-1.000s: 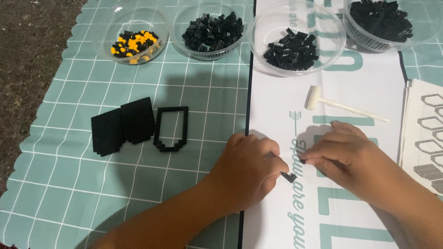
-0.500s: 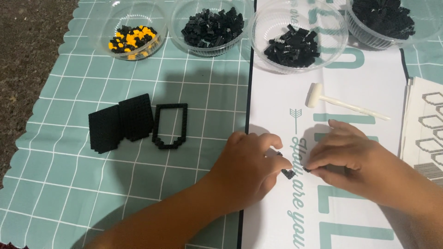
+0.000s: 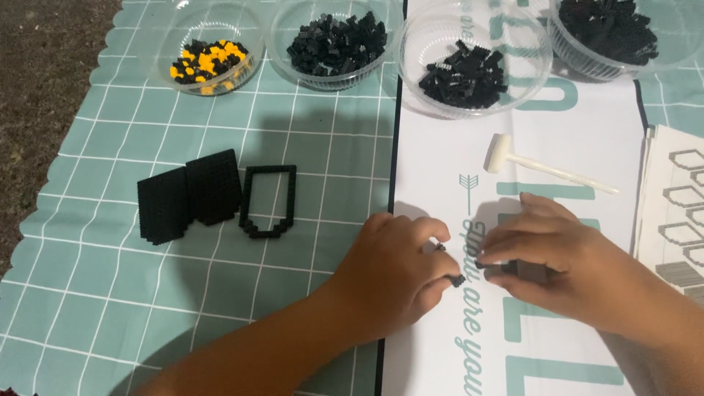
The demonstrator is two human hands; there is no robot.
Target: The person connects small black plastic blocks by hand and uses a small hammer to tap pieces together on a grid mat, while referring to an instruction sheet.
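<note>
Hands (image 3: 469,268) pinch tiny studded black bricks (image 3: 458,280).

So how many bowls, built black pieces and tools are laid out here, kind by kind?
Clear bowls of small bricks: 4
Built black brick pieces on the green mat: 3
White hammer: 1
Instruction sheet: 1
Total: 9

4 clear bowls (image 3: 475,44) of bricks | white mallet (image 3: 539,165) | black panels (image 3: 191,194) | outline frame (image 3: 268,199) | green grid mat (image 3: 110,293)
</note>
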